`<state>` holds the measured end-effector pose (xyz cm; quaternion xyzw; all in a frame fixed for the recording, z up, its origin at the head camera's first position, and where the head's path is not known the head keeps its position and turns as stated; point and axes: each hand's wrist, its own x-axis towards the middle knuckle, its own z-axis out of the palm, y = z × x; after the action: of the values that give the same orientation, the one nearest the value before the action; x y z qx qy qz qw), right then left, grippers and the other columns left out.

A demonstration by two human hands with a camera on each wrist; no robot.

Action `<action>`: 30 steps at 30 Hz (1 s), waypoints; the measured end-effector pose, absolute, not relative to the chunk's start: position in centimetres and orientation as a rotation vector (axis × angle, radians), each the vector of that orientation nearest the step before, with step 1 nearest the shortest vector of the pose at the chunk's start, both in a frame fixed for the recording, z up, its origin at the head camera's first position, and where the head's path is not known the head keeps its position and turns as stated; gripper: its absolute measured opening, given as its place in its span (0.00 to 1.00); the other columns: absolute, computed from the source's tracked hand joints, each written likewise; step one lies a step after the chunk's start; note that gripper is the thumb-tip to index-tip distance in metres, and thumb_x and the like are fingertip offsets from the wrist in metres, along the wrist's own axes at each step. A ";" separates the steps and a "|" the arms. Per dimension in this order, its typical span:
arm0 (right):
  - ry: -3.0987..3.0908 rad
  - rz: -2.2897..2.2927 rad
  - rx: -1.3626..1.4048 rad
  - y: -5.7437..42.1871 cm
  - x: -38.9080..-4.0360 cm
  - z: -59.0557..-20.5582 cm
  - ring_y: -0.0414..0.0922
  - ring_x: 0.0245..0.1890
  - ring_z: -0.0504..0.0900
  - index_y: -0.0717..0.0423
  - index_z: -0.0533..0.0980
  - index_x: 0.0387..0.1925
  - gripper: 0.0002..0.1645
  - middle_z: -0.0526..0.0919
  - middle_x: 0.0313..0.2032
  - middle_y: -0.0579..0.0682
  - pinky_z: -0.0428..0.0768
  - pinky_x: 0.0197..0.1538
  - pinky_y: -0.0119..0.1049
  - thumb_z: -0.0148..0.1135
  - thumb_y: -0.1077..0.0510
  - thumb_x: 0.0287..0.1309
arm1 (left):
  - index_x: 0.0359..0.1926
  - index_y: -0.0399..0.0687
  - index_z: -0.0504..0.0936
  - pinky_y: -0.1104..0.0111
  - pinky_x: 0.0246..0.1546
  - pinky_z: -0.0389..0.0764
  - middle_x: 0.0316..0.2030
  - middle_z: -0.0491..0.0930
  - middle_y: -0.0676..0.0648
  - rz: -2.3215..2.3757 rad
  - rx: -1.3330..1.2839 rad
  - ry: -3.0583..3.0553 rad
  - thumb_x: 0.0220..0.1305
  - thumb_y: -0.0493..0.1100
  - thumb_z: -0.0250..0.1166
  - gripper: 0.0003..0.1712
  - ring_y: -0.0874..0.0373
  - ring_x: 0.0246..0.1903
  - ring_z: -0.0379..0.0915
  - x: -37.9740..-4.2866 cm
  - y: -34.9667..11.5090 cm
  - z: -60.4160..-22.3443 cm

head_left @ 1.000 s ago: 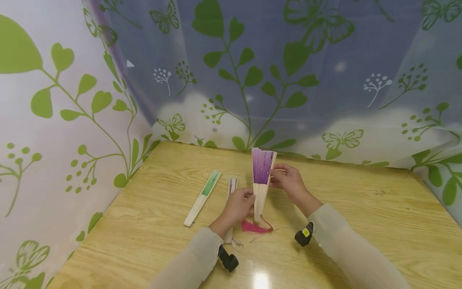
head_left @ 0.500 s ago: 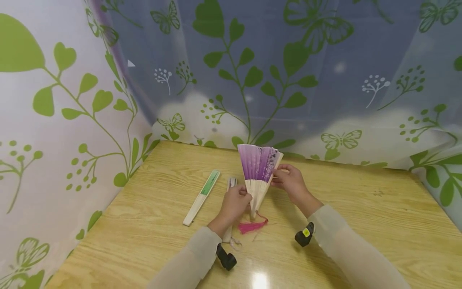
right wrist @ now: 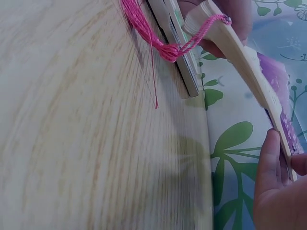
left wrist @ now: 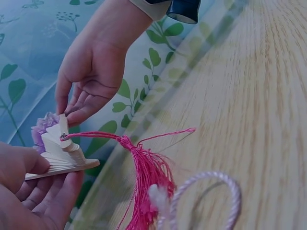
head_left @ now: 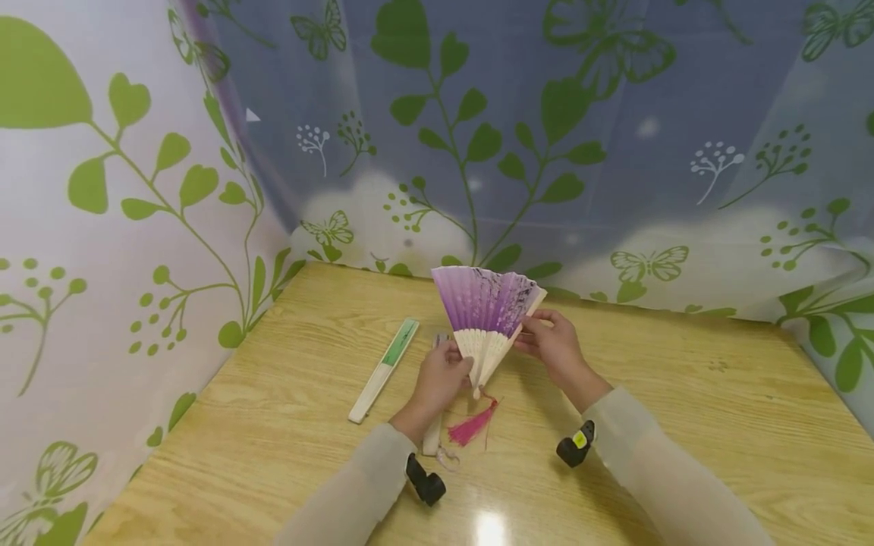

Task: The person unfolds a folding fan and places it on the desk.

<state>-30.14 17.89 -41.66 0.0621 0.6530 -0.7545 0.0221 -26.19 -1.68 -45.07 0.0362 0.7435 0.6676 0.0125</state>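
A purple folding fan with pale wooden ribs is partly spread above the table. My left hand pinches its left edge near the ribs' lower part, thumb on top in the left wrist view. My right hand pinches the right outer rib higher up, beside the purple leaf. From the pivot end hangs a pink tassel, also plain in the right wrist view. Under my left hand lies a folded fan with a pale cord loop, its middle hidden by the hand.
A folded green fan lies on the wooden table to the left. A patterned cloth hangs along the table's back edge and another side of it stands at the left.
The purple fan has spread from a narrow wedge to a wide one, its left edge moving left with my left hand. The tassel now hangs lower from the pivot. My right hand has barely moved.
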 end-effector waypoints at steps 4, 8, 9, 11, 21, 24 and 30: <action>2.007 -2.364 0.220 18.0 -30.0 -41.7 0.38 0.26 0.83 0.60 0.63 0.46 0.09 0.76 0.30 0.48 0.84 0.38 0.31 0.52 0.62 0.70 | 0.51 0.29 0.72 0.65 0.37 0.85 0.46 0.76 0.36 2.104 0.067 2.297 0.68 0.35 0.60 0.15 0.56 0.32 0.78 -26.4 -1.8 -45.1; 1.992 -2.388 0.253 18.2 -30.0 -41.7 0.38 0.26 0.84 0.60 0.63 0.45 0.08 0.78 0.30 0.48 0.84 0.37 0.31 0.51 0.62 0.70 | 0.49 0.29 0.73 0.64 0.39 0.84 0.46 0.75 0.35 2.149 0.053 2.276 0.68 0.35 0.59 0.13 0.56 0.32 0.78 -26.5 -1.8 -45.1; 1.991 -2.392 0.255 18.2 -30.0 -41.7 0.38 0.27 0.84 0.60 0.62 0.45 0.09 0.79 0.30 0.48 0.84 0.38 0.31 0.52 0.61 0.70 | 0.49 0.28 0.73 0.64 0.39 0.84 0.45 0.75 0.35 2.165 0.056 2.270 0.68 0.34 0.59 0.13 0.56 0.32 0.78 -26.5 -1.8 -45.0; 1.978 -2.410 0.257 18.3 -29.9 -41.7 0.38 0.27 0.84 0.59 0.62 0.45 0.09 0.80 0.29 0.48 0.84 0.38 0.31 0.52 0.61 0.70 | 0.50 0.29 0.74 0.64 0.39 0.84 0.44 0.75 0.36 2.199 0.052 2.255 0.68 0.34 0.59 0.13 0.56 0.32 0.77 -26.5 -1.8 -44.9; 1.960 -2.433 0.288 18.5 -29.6 -41.7 0.38 0.28 0.84 0.57 0.62 0.45 0.08 0.81 0.31 0.47 0.84 0.41 0.32 0.51 0.60 0.71 | 0.49 0.28 0.72 0.66 0.38 0.84 0.40 0.73 0.41 2.367 -0.037 2.139 0.69 0.34 0.58 0.13 0.59 0.30 0.76 -26.8 -1.8 -45.3; 1.941 -2.466 0.309 18.4 -29.7 -41.8 0.38 0.27 0.84 0.58 0.59 0.49 0.13 0.81 0.30 0.47 0.84 0.40 0.32 0.51 0.61 0.71 | 0.48 0.29 0.72 0.64 0.39 0.84 0.38 0.72 0.43 2.396 -0.058 2.118 0.70 0.34 0.57 0.11 0.59 0.30 0.74 -26.8 -1.8 -45.2; 1.886 -2.616 0.337 18.1 -29.8 -42.0 0.40 0.22 0.84 0.55 0.45 0.58 0.30 0.82 0.24 0.47 0.84 0.36 0.32 0.54 0.65 0.67 | 0.50 0.28 0.71 0.62 0.41 0.84 0.39 0.73 0.41 2.477 -0.081 2.103 0.70 0.33 0.56 0.12 0.59 0.33 0.73 -27.0 -1.8 -44.9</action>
<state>-29.77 18.14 -42.03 0.1037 0.5809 -0.8057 -0.0506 -27.00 -1.78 -44.92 -0.0249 0.6460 0.7610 -0.0541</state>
